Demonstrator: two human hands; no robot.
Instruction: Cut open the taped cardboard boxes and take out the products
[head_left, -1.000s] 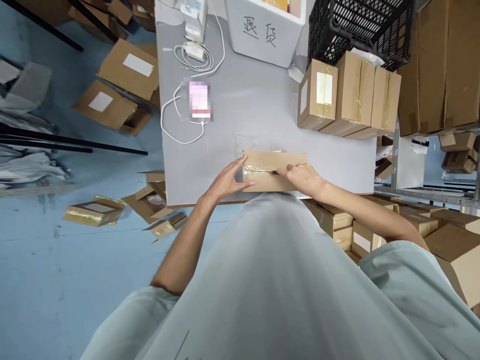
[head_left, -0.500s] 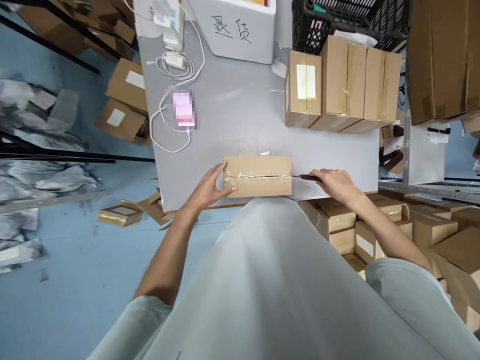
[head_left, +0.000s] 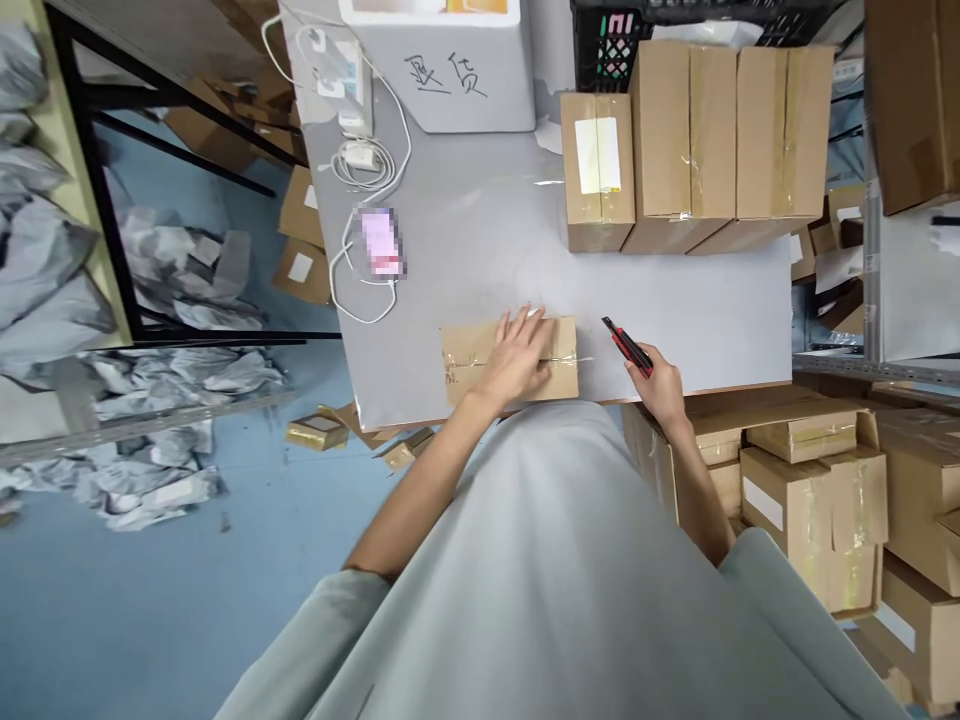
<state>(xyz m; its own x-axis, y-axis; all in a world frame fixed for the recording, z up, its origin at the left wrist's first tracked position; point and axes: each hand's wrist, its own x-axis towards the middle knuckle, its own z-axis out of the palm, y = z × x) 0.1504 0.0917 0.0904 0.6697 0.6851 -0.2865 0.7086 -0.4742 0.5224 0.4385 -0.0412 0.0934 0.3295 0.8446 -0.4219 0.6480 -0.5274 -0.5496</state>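
A long cardboard box (head_left: 466, 376) lies at the table's front edge, with clear tape along its top seam. My left hand (head_left: 517, 357) rests on top of it toward the right side, fingers spread and partly covering the seam. To the right of the box, my right hand (head_left: 658, 384) is closed around a red and black box cutter (head_left: 628, 346). The cutter points up and to the left, apart from the box. A strip of clear tape appears to stick out at the box's right end.
On the grey table (head_left: 480, 220) stand taped cartons (head_left: 682, 140), a black crate (head_left: 609, 60) and a white foam box (head_left: 450, 75) with handwriting. A phone (head_left: 381, 243) with a white cable lies at left. More cartons (head_left: 810, 500) are stacked below right.
My left hand has moved from the box's left end onto its top, further right. My right hand has drawn the box cutter away from the seam and turned its tip upward.
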